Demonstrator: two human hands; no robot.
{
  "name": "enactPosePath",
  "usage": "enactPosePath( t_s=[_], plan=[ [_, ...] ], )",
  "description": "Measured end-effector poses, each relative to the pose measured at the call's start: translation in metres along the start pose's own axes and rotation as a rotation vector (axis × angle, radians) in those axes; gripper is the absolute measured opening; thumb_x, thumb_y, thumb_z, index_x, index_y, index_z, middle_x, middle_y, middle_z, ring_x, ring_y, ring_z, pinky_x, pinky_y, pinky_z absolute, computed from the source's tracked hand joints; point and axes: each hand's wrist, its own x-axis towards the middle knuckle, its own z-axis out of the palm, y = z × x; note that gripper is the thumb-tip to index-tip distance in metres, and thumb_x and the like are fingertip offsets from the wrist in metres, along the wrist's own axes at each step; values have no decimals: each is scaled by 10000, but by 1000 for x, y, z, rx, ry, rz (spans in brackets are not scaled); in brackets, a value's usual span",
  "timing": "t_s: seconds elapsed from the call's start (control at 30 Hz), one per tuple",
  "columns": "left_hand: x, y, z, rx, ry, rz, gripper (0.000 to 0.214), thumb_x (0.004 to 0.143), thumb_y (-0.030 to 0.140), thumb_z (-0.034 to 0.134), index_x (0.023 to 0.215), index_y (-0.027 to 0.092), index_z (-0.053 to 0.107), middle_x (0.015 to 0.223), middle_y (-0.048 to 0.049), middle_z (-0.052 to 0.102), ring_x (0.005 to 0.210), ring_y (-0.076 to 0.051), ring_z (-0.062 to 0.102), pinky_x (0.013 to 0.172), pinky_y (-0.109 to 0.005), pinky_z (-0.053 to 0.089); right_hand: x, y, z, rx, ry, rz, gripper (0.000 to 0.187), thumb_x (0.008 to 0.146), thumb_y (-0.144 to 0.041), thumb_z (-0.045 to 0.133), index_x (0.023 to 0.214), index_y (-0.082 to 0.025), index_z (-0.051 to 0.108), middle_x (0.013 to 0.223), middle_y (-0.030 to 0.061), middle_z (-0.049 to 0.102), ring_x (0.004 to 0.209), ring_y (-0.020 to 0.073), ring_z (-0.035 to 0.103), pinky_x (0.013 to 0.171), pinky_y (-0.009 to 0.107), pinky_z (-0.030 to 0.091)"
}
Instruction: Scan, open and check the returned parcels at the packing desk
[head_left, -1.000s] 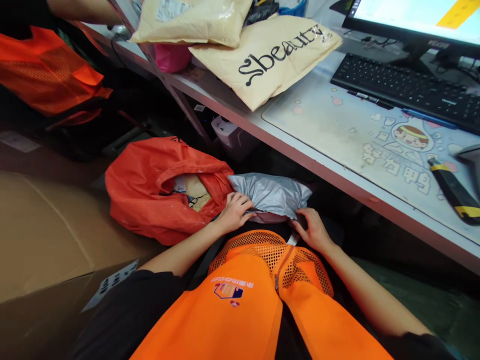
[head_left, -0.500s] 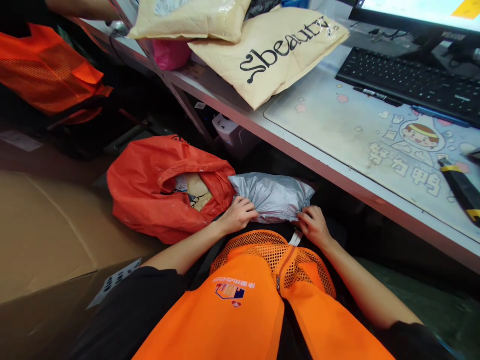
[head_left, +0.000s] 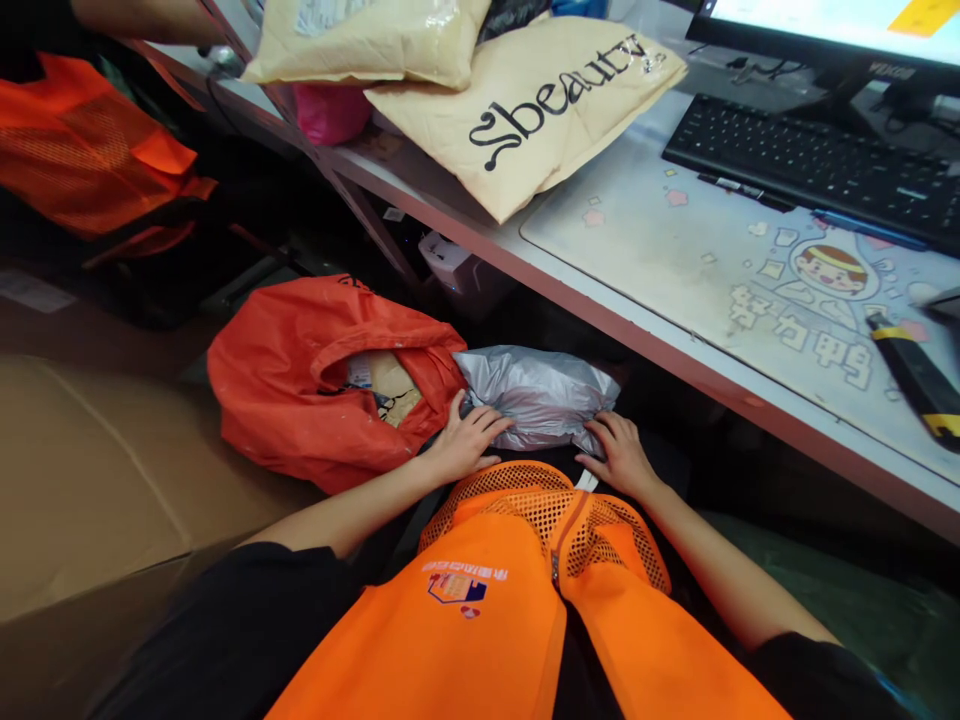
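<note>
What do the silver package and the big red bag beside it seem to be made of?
The silver mailer looks like thin, glossy plastic film with a metallic finish: it shines and creases sharply. The red bag looks like a synthetic woven fabric or heavy plastic, with a slight sheen and soft, thick folds; the look leaves that open.

The silver mailer bag (head_left: 536, 398) is made of thin, glossy, crinkled plastic. The red sack (head_left: 262, 400) is formed of creased, faintly shiny synthetic cloth, and the box (head_left: 97, 470) on the left of matt brown cardboard. The far cream mailer (head_left: 525, 115) is finished in smooth, softly sheened plastic film; the keyboard (head_left: 810, 160) is matt black plastic.
</note>
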Motion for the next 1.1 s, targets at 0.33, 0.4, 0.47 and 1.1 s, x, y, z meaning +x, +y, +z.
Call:
enactPosePath(
  t_s=[0.33,0.4,0.47,1.1],
  plan=[
    [0,-8,2,3,74,29,622,928,11,464,1504,231,541,1296,-122,629,1258,-250,546,1050,-394,514,10,-10,-8,262,2,66,426,813,-35,499,1169,-220,643,1146,122,639,1094,276,607,962,474,574],
    [2,-13,-8,-23,192,74,567,916,10,477,1432,209,603,1221,-121,641,1203,-247,568,1029,-389,536,16,-18,-19,284,54,45,385,792,-29,500,1092,-219,648,1061,101,654,1019,259,618,894,427,579],
    [4,-16,-26,-73,281,107,519,906,14,492,1370,195,638,1193,-119,638,1168,-242,580,1018,-384,548,21,-30,-37,341,105,42,336,786,-35,501,1027,-219,645,1001,80,661,966,242,624,847,384,562],
    [16,25,-145,-447,11,30,357,905,173,739,1245,259,675,1227,-50,682,1168,-227,598,1033,-361,484,22,-70,-161,629,-54,477,207,773,-276,477,804,-199,667,818,29,663,818,212,607,765,342,481]
  ],
)
